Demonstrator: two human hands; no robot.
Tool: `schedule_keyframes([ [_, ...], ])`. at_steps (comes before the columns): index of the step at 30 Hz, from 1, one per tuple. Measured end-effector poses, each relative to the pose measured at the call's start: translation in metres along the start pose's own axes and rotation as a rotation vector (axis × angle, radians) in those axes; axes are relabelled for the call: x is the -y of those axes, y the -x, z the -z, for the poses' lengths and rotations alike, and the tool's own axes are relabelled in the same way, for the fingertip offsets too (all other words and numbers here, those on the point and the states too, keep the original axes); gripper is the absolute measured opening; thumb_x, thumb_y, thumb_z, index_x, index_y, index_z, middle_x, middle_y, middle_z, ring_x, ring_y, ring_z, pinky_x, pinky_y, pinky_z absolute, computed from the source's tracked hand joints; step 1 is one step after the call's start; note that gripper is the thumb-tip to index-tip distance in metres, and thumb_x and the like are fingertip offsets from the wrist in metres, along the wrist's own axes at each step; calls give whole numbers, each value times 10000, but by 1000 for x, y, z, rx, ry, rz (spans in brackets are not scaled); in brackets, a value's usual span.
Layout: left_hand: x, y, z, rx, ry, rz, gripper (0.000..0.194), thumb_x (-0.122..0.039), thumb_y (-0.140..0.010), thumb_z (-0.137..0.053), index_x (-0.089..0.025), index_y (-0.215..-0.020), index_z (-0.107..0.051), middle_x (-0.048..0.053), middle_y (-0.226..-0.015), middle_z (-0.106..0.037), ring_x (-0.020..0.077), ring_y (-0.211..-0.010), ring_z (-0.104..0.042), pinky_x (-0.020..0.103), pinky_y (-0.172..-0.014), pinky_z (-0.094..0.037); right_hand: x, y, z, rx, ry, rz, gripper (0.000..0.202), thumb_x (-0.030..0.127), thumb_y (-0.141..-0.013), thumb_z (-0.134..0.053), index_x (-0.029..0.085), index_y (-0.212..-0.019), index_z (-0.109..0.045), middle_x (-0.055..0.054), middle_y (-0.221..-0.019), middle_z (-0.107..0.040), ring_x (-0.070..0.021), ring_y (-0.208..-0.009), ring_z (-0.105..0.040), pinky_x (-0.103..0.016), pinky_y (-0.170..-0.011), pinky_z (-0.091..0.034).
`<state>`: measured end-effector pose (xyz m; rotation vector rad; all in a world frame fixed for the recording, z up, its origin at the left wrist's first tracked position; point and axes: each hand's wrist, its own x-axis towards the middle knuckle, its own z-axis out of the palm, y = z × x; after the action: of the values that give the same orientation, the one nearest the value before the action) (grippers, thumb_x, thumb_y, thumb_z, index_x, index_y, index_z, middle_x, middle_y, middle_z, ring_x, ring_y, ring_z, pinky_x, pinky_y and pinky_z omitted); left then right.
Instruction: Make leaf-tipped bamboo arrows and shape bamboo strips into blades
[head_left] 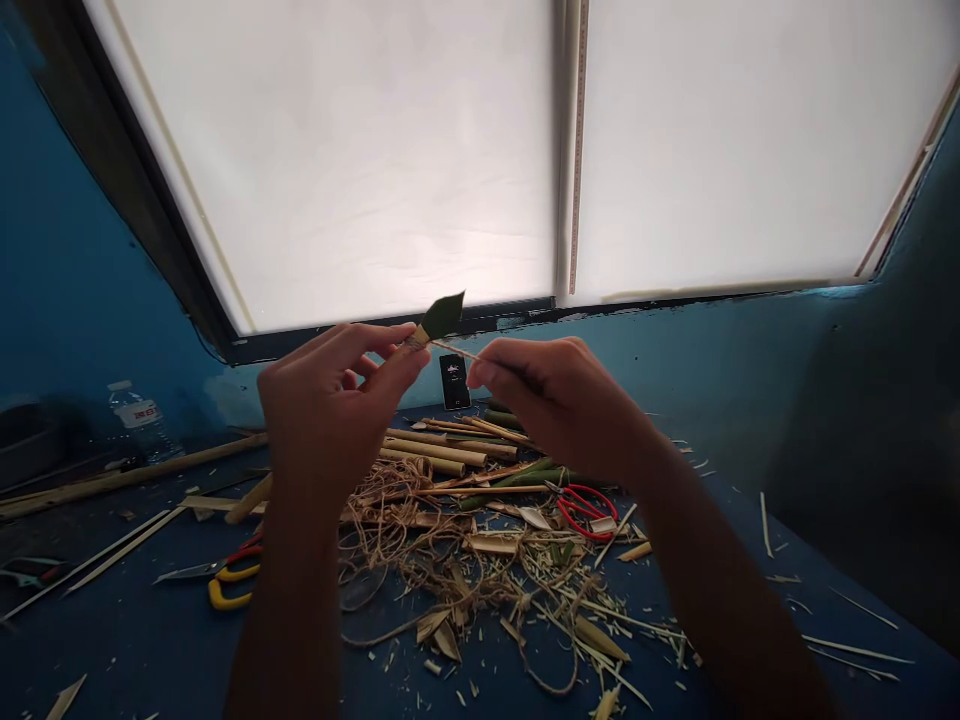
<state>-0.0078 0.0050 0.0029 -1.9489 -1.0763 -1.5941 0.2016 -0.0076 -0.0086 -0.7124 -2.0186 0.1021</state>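
My left hand [334,395] is raised above the table, thumb and fingers pinching a small bamboo piece [421,336]. A dark green, leaf-shaped tip [445,315] points up and to the right from it. Thin twine [456,350] wraps round the piece just below the tip and runs straight across to my right hand [559,395]. There it is gripped between thumb and bent forefinger. Part of the bamboo piece is hidden behind my left fingers. Below both hands lies a loose tangle of brown twine [386,510].
Bamboo sticks [435,450], shavings and strips litter the blue table [405,690]. Red-handled scissors [586,510] lie at centre right, yellow-and-red-handled scissors [229,590] at left. A phone [454,382] leans against the wall near a water bottle [142,420]. A bright covered window [360,150] fills the back.
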Motion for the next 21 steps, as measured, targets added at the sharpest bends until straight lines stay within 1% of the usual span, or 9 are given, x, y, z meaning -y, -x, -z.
schedule_keyframes([
  [2, 4, 0, -2, 43, -15, 41, 193, -435, -841, -760, -309, -983, -795, -22, -798, -733, 104, -615, -584, 263, -539, -429, 7, 6, 5, 82, 156, 35, 240, 194, -1029, -447, 169, -860, -616, 51, -619, -460, -69, -560, -341, -273, -584, -275],
  [4, 7, -1, -5, 102, 34, 124, 219, -468, -839, -754, -314, -988, -800, -20, -765, -716, 90, -562, -561, 251, -504, -409, 12, 10, 7, 198, 263, 44, 245, 191, -1029, -435, 173, -823, -567, 39, -637, -490, -71, -565, -361, -279, -587, -274],
  [6, 9, -2, -8, 148, 166, 227, 218, -473, -831, -759, -304, -960, -805, -19, -706, -686, 79, -498, -532, 240, -451, -385, 16, 14, 7, 291, 315, 53, 227, 193, -1023, -439, 181, -817, -534, 31, -654, -525, -69, -557, -384, -279, -566, -260],
  [8, 9, -3, -9, 175, 373, 324, 181, -438, -840, -758, -277, -910, -804, -19, -670, -656, 65, -453, -497, 223, -422, -382, 17, 16, 6, 341, 344, 63, 203, 184, -1012, -446, 188, -822, -517, 33, -657, -542, -66, -541, -390, -277, -540, -239],
  [11, 6, -6, -9, 211, 720, 486, 173, -398, -871, -733, -237, -858, -795, -19, -660, -617, 38, -440, -475, 181, -424, -403, 18, 19, 3, 354, 394, 69, 201, 150, -982, -470, 191, -786, -482, 40, -641, -538, -58, -516, -379, -272, -516, -219],
  [15, 4, -8, -12, 348, 1075, 697, 245, -428, -873, -726, -191, -902, -780, -25, -654, -576, 16, -413, -469, 142, -384, -378, 17, 19, -1, 378, 400, 57, 191, 99, -948, -494, 188, -780, -485, 36, -655, -561, -55, -533, -413, -262, -517, -229],
  [18, 7, -9, -18, 406, 1245, 789, 253, -405, -894, -703, -161, -925, -763, -34, -643, -560, 11, -390, -454, 142, -387, -406, 17, 19, -4, 399, 367, 51, 184, 107, -962, -492, 187, -797, -503, 30, -683, -588, -56, -555, -444, -255, -530, -255],
  [21, 10, -8, -23, 413, 1315, 815, 224, -372, -875, -731, -154, -923, -746, -41, -658, -571, 15, -409, -481, 143, -401, -433, 18, 21, -4, 385, 373, 51, 161, 121, -954, -521, 192, -812, -500, 37, -688, -583, -55, -541, -427, -253, -523, -254],
])
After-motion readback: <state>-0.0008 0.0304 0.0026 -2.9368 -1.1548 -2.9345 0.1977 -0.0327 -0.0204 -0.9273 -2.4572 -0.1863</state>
